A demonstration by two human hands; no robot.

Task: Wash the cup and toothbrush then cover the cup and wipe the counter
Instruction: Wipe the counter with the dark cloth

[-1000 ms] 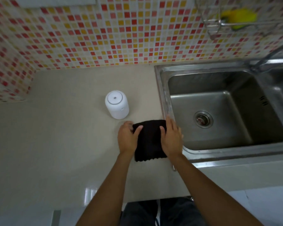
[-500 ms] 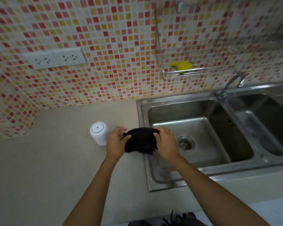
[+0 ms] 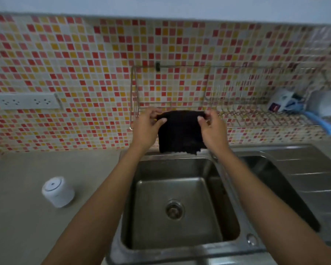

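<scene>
A black cloth (image 3: 180, 134) hangs flat in front of the tiled wall, above the back rim of the left sink basin (image 3: 180, 207). My left hand (image 3: 147, 127) pinches its top left corner and my right hand (image 3: 211, 129) pinches its top right corner, at the height of the wall rack's front rail (image 3: 256, 125). The white cup (image 3: 58, 191) stands covered on the beige counter (image 3: 27, 226), left of the sink, away from both hands. No toothbrush is in sight.
A wire rack on the wall holds a blue-handled brush (image 3: 319, 123) and white items (image 3: 283, 101) at the right. A second basin (image 3: 271, 180) and a ribbed drainboard (image 3: 313, 180) lie right of the first. A socket strip (image 3: 25, 101) is on the left wall.
Both hands lifted the black cloth off the counter beside the cup and carried it up and right to the wall rack above the sink. The cup has not moved.
</scene>
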